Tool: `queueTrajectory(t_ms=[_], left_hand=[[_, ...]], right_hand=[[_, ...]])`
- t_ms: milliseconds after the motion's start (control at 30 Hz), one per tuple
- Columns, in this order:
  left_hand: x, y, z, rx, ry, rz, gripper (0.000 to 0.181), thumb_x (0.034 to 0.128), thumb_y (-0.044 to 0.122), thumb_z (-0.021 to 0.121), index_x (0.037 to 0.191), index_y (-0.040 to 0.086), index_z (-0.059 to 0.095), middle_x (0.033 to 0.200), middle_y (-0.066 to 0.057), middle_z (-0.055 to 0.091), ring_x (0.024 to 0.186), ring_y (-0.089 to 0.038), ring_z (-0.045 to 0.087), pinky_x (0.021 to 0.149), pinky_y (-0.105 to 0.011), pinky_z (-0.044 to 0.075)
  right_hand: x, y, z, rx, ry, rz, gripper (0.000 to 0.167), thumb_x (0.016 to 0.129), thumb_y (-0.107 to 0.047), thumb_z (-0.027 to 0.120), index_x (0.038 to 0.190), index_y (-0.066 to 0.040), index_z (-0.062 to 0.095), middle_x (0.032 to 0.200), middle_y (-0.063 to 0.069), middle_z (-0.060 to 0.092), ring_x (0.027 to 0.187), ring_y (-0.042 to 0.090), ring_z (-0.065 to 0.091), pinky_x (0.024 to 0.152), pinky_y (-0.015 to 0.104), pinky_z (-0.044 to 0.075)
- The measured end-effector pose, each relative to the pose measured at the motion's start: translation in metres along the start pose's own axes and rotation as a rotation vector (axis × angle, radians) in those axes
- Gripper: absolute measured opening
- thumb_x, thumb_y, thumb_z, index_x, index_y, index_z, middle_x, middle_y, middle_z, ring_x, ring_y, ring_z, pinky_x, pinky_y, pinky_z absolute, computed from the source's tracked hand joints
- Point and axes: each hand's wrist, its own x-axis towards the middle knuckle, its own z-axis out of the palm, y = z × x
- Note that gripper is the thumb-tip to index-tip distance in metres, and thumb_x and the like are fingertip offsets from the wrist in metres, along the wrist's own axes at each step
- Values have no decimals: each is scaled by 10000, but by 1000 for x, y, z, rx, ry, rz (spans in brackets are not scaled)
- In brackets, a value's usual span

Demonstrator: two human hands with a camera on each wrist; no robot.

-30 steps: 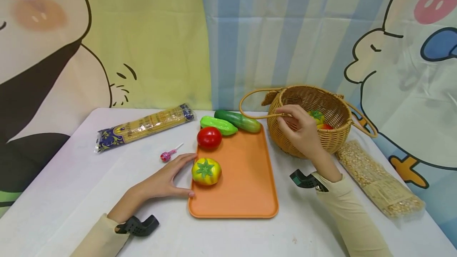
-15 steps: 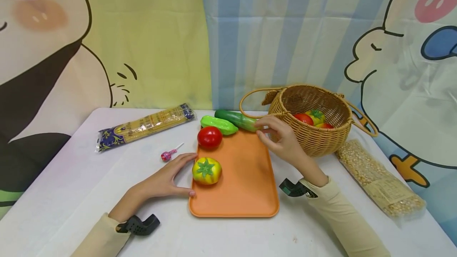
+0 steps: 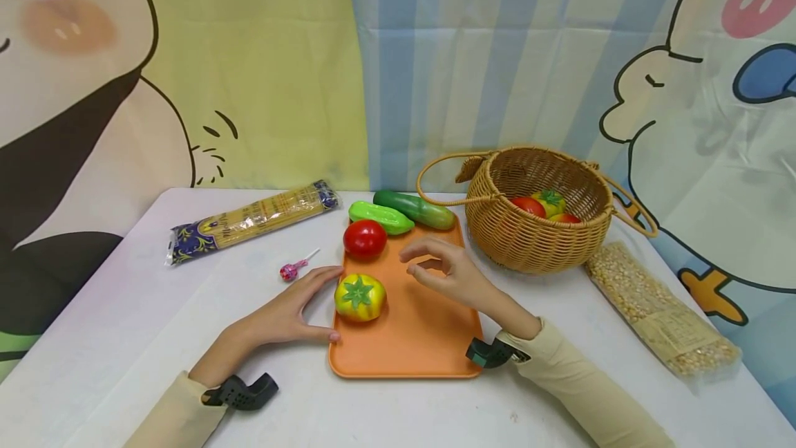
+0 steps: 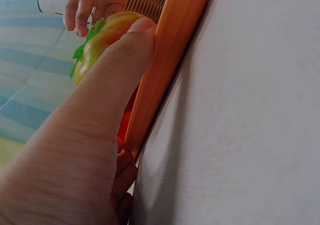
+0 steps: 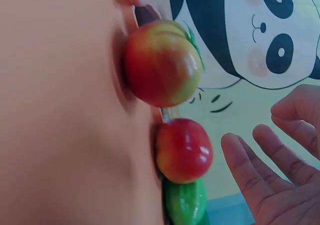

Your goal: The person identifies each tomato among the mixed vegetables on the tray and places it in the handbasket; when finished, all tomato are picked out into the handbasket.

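On the orange tray (image 3: 429,337), a yellow tomato with a green star top (image 3: 361,298) sits at the left side. My left hand (image 3: 280,311) touches the tray's left edge with thumb and fingertips, fingers spread around that side. Over the tray's middle hovers my right hand (image 3: 457,275), its fingers bent loosely and nothing between them, to the right of the yellow tomato. In the right wrist view the right hand (image 5: 280,170) is apart from the yellow-red tomato (image 5: 162,62). A red tomato (image 3: 365,239) lies behind the yellow one.
A green vegetable (image 3: 381,218) and a cucumber (image 3: 413,209) lie at the tray's back edge. The wicker basket (image 3: 535,247) at back right holds several tomatoes. Around them are a noodle packet (image 3: 255,220), a lollipop (image 3: 291,271) and a bag of grains (image 3: 659,310).
My right hand has moved from the basket leftward and nearer, over the tray. A red tomato its hand had hidden in the basket now shows. My left hand has stayed at the tray edge.
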Motion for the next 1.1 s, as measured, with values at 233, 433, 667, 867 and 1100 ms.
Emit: queueTrajectory(t_ms=[233,433,667,867,1100], left_hand=[[1,0,-2,3,0,3,1024,721,526,816,1520,123,318,1541,-90,338,1416,-335,322,1128,-579,292],[1,-1,-1,-2,-2,-5,1019,722,525,816,1521,134,317,1546,-86,332,1418,-334,319,1125,-583,294],[1,-2,3,-3,-7,-12,1019,724,531,812,1522,137,316,1555,-99,317,1423,-351,305,1119,-597,292],[0,-1,2,5,-3,-9,1018,724,530,811,1522,133,319,1548,-101,329,1416,-352,318,1114,-598,301],[0,-2,1,17,-5,3,1015,729,523,811,1520,122,319,1542,-102,339,1412,-345,328,1116,-587,308]], right_hand=[[-1,3,13,22,-42,66,251,903,74,611,1154,87,600,1104,221,626,1072,345,603,869,399,571],[-3,5,22,54,-106,153,350,898,51,638,1238,57,556,1220,265,571,1157,390,566,939,420,537],[-8,5,35,107,-153,295,523,919,-93,677,1387,-9,459,1417,186,447,1318,393,446,1062,501,428],[-9,6,42,198,-124,352,593,921,-80,670,1453,-43,411,1479,210,390,1369,397,388,1096,492,382],[-11,14,50,211,-192,293,599,925,-29,647,1467,-17,395,1502,171,387,1294,333,485,1057,371,447]])
